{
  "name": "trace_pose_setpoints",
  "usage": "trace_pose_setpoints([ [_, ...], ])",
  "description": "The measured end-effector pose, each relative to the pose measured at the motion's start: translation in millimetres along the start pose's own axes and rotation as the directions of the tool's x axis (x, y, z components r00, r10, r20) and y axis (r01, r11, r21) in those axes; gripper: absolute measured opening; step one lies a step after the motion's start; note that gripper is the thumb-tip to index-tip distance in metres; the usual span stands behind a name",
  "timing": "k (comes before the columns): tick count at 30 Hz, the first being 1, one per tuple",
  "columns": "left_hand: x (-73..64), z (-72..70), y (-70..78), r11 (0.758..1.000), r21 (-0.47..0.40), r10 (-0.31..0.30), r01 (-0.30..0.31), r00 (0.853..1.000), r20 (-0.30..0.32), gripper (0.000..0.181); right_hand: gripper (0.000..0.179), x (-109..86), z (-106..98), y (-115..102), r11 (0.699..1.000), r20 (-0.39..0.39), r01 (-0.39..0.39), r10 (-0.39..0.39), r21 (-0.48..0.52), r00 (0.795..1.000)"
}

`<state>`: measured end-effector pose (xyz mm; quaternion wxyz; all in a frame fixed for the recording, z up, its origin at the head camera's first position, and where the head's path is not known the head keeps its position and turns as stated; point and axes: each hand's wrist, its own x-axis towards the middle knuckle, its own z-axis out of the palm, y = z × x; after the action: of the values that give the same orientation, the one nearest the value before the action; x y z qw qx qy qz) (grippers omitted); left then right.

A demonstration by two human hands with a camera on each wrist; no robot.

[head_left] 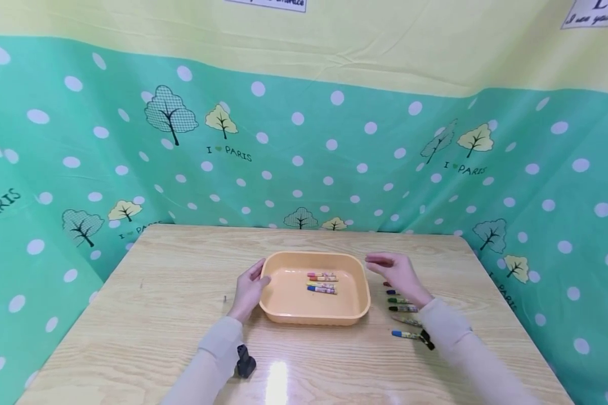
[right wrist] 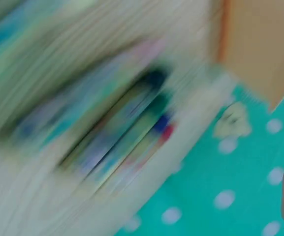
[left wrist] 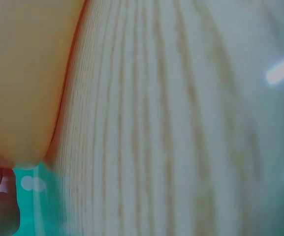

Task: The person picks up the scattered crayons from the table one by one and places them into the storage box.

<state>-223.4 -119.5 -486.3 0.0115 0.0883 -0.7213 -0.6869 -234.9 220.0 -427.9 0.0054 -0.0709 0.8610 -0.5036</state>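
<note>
A peach plastic tray (head_left: 309,315) stands on the table with several crayons (head_left: 322,285) lying inside it, pink, orange, yellow and blue among them. My left hand (head_left: 248,289) grips the tray's left rim, thumb over the edge and fingers along the outside. Just off the tray's right side, my right hand (head_left: 396,274) hovers above the table with fingers pointing toward the tray and nothing visible in them. Below it lies a column of more crayons (head_left: 399,300), partly covered by the hand and sleeve. Motion blurs these crayons (right wrist: 127,123) in the right wrist view.
Each wrist bears a black device; one (head_left: 245,361) shows by the left sleeve, another (head_left: 427,339) by the right. The wooden table (head_left: 147,315) ends at a green and yellow printed cloth (head_left: 304,140) behind and beside it.
</note>
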Motion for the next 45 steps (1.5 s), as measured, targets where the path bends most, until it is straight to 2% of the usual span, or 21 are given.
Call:
trace_pose_setpoints([
  [5,-0.7,-0.4,0.7,1.0,0.021,-0.008,0.008,1.0,-0.001,0.053,0.04,-2.4,-29.5,33.9,0.996,0.021,-0.032,0.033,-0.079,0.999],
  [10,0.2,-0.8,0.7,1.0,0.005,-0.002,0.002,1.0,0.001,0.053,0.041,-1.6,-44.7,66.2,0.985,0.041,-0.092,0.1,-0.149,0.994],
  [17,0.3,0.6,0.6,1.0,-0.009,-0.003,0.003,1.0,0.005,0.053,0.039,-0.7,-51.8,93.6,0.977,0.039,-0.133,0.142,-0.167,0.989],
  [22,-1.0,0.9,-0.2,1.0,0.007,-0.01,0.01,1.0,-0.001,0.054,0.032,2.5,-49.5,106.0,0.969,0.059,-0.095,0.111,-0.226,0.992],
  [27,0.0,1.2,0.2,1.0,0.0,-0.008,0.008,1.0,-0.005,0.053,0.029,6.6,-46.7,109.2,0.965,0.043,-0.056,0.069,-0.256,0.997],
  [37,2.0,1.3,-0.9,1.0,-0.008,-0.012,0.012,1.0,-0.004,0.053,0.025,8.6,-45.3,107.3,0.956,0.026,-0.087,0.098,-0.28,0.995],
  [40,2.1,1.2,-1.2,1.0,-0.012,-0.009,0.009,1.0,-0.004,0.053,0.026,9.0,-46.5,101.8,0.959,0.021,-0.102,0.111,-0.263,0.994],
  [45,1.9,0.9,-0.5,1.0,-0.013,-0.009,0.009,1.0,-0.006,0.054,0.029,11.0,-47.9,81.0,0.97,0.003,-0.059,0.062,-0.237,0.998],
])
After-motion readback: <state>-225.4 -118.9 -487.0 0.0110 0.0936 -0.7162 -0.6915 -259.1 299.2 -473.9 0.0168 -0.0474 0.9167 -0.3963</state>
